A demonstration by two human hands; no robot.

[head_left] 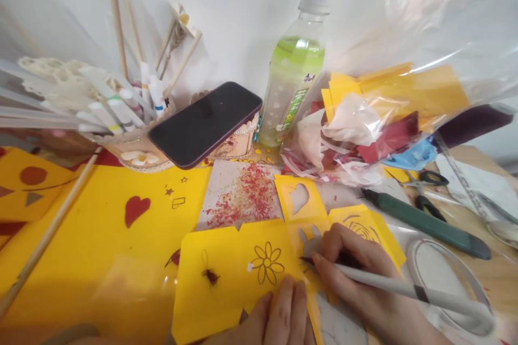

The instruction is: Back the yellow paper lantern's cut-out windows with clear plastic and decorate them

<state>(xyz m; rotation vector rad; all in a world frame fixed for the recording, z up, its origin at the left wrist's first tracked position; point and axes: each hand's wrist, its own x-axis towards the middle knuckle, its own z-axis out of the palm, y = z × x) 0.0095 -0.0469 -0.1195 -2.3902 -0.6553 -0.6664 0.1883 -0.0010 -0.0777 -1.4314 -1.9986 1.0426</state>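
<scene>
My right hand (356,269) is closed around a long pale grey pen (396,283) with a dark band. Its dark tip is just right of a flower outline (267,263) drawn on a yellow card (238,302). My left hand (279,312) lies with its fingers flat on the lower edge of that card, holding nothing. A dark, tangled mark sits left of the flower. Beside the card are a yellow piece with a heart-shaped cutout (297,199) and another with a rose-like drawing (362,226).
Behind stand a basket of markers (133,143), a black phone (206,124) propped on a basket, and a green drink bottle (293,75). Right are a plastic bag of paper scraps (356,129), a green cutter (429,221), scissors (431,188) and a tape roll (447,264). Red shavings (246,194) lie mid-table.
</scene>
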